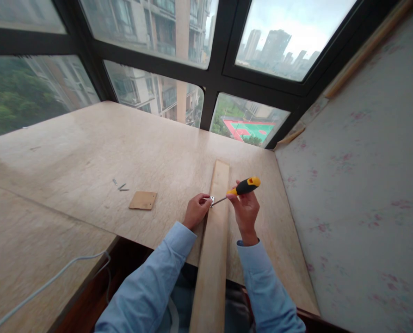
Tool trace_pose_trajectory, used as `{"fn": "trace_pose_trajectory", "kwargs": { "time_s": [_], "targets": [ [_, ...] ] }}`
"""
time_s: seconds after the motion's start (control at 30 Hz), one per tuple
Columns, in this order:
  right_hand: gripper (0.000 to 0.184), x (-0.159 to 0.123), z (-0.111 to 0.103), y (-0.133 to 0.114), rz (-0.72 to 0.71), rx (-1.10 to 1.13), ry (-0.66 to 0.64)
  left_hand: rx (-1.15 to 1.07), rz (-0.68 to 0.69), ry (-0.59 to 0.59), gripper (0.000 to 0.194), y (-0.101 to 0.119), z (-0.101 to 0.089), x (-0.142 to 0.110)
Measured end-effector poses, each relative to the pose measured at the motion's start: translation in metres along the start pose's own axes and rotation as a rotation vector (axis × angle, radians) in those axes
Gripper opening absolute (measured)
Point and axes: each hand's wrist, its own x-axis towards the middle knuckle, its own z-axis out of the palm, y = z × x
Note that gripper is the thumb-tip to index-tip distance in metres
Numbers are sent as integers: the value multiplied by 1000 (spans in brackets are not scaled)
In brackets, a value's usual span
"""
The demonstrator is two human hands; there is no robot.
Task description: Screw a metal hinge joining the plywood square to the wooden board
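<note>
A long wooden plank [215, 249] lies on the stone-like counter and reaches out over its near edge. On its left edge sits a small metal bracket [212, 200], pinched by the fingertips of my left hand [196, 210]. My right hand [246, 210] grips a screwdriver [244, 186] with a yellow and black handle, low on the handle near the shaft. The shaft slants down to the left, its tip at the bracket. Whether a screw is under the tip is too small to tell.
Left of the plank lies a small brown board [143, 200] with two holes. Several loose screws [121, 186] are beyond it. A white cable [53, 280] runs along the lower left. Windows [151, 88] border the far side; a flowered wall [359, 194] stands close on the right.
</note>
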Motion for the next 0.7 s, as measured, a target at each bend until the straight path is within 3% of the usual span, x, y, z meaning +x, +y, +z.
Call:
{"fn": "trace_pose_trajectory", "kwargs": {
  "time_s": [0.13, 0.27, 0.4, 0.5, 0.7],
  "targets": [
    [38, 0, 0, -9, 53, 56, -78, -6, -3, 1, 27, 0, 0, 0],
    [51, 0, 1, -16, -17, 133, -199, 7, -1, 6, 27, -1, 0, 1],
    [59, 2, -2, -6, -29, 7, -80, 13, 1, 6, 28, -3, 0, 1],
    [54, 3, -3, -3, 28, 1, -6, 14, -4, 6, 28, -4, 1, 2],
    [56, 3, -1, -16, 34, 120, -137, 14, -7, 7, 28, -4, 1, 3]
  ]
}}
